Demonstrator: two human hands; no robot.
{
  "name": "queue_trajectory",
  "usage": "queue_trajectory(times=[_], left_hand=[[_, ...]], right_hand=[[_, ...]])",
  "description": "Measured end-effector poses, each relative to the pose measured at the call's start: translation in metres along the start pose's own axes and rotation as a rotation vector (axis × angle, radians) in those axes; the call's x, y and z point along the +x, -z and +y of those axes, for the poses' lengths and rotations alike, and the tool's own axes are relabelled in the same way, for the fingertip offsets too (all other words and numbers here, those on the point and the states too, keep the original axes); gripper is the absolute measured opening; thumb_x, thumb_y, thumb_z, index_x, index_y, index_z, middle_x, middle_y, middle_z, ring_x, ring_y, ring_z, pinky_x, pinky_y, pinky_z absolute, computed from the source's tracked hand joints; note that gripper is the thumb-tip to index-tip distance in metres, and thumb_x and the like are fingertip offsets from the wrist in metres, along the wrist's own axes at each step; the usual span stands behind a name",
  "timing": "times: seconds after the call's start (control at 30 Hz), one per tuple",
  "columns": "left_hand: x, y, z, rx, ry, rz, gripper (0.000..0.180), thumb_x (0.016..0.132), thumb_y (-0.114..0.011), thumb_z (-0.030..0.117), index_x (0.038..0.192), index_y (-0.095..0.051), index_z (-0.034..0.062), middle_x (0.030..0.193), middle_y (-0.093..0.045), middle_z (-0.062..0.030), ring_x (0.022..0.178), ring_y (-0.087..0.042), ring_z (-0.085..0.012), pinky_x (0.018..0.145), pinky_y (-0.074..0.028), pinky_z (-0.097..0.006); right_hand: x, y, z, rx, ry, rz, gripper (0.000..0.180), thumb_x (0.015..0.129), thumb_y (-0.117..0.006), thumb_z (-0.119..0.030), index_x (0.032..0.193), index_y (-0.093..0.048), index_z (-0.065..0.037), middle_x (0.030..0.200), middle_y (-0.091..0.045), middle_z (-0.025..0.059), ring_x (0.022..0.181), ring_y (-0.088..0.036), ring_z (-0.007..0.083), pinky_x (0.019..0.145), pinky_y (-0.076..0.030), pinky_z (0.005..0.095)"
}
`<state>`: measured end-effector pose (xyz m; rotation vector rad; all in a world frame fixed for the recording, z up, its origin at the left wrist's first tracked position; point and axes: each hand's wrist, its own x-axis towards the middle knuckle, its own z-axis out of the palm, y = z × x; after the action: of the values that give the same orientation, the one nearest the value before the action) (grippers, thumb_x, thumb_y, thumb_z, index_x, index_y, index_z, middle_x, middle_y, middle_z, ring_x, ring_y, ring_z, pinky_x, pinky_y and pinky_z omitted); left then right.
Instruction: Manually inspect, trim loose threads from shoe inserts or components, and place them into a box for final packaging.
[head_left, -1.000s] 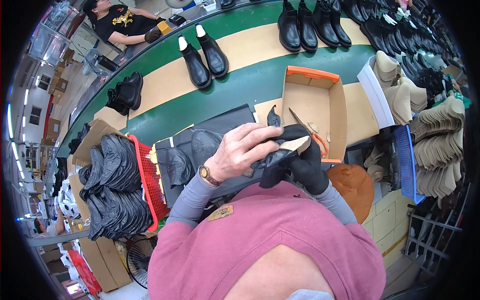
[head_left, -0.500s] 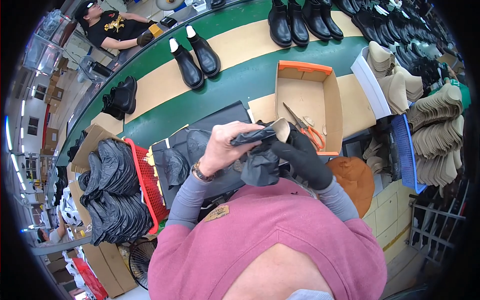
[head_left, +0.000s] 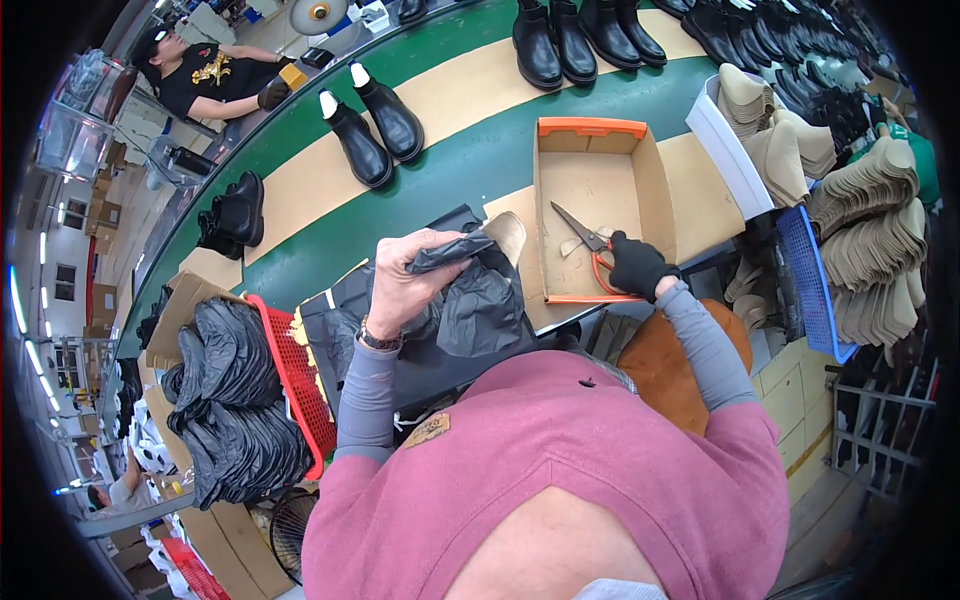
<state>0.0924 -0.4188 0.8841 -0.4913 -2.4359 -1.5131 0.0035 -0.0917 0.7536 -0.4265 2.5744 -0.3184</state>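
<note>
Got a long green surface [head_left: 430, 200] up front. Seeing strip lights [head_left: 33, 350] far left, pale tiles [head_left: 786, 408] lower right.

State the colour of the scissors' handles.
Orange; the scissors' handles show best in the head view, partly covered by the gloved right hand.

Scissors [head_left: 590, 236] lie reachable from above — box walls [head_left: 657, 190] surround them.

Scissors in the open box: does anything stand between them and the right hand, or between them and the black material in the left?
Nothing visible blocks the right hand; it is at the scissors' handles. The cardboard box's left wall stands between them and the black material.
</note>
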Motion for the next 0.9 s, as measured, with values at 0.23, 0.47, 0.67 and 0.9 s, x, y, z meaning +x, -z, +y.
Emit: queue_trajectory(times=[0.23, 0.47, 0.67, 0.9], left_hand=[[0.0, -0.005, -0.002, -0.04, 0.067, 0.02, 0.026, 0.072, -0.074, -0.005, 0.097, -0.072, 0.0002, 0.084, -0.072, -0.0089, 0.075, -0.068, -0.0126, 0.068, -0.051, -0.023], [0.009, -0.005, 0.001, 0.025, 0.002, 0.001, 0.025, 0.072, -0.074, -0.004, 0.097, -0.072, 0.0012, 0.084, -0.073, -0.0091, 0.073, -0.069, -0.0146, 0.067, -0.052, -0.024], [0.012, -0.002, -0.002, 0.022, 0.018, 0.029, 0.024, 0.073, -0.074, -0.004, 0.096, -0.072, 0.0015, 0.083, -0.073, -0.0092, 0.073, -0.069, -0.0131, 0.065, -0.051, -0.024], [0.03, -0.016, -0.004, -0.072, 0.091, -0.052, 0.024, 0.073, -0.073, -0.005, 0.097, -0.072, -0.0008, 0.078, -0.071, -0.0053, 0.069, -0.061, -0.0052, 0.062, -0.049, -0.021]], right_hand=[[0.013, -0.016, 0.001, -0.015, -0.057, 0.097, 0.03, 0.081, -0.058, -0.018, 0.101, -0.054, 0.005, 0.09, -0.067, 0.0275, 0.086, -0.067, 0.0399, 0.077, -0.053, 0.0457], [0.026, -0.002, 0.019, 0.113, 0.011, -0.152, 0.024, 0.078, -0.064, -0.023, 0.076, -0.065, 0.0, 0.075, -0.066, 0.0203, 0.073, -0.067, 0.0351, 0.068, -0.053, 0.0399], [-0.024, 0.036, 0.028, 0.644, 0.502, -0.133, 0.01, 0.071, -0.067, -0.018, 0.067, -0.066, -0.008, 0.059, -0.061, 0.0054, 0.056, -0.061, 0.0175, 0.055, -0.048, 0.0295], [-0.104, 0.023, 0.006, 1.455, 0.229, -0.148, 0.02, 0.076, -0.07, -0.012, 0.086, -0.06, 0.001, 0.069, -0.059, 0.0034, 0.058, -0.055, 0.0101, 0.055, -0.044, 0.024]])
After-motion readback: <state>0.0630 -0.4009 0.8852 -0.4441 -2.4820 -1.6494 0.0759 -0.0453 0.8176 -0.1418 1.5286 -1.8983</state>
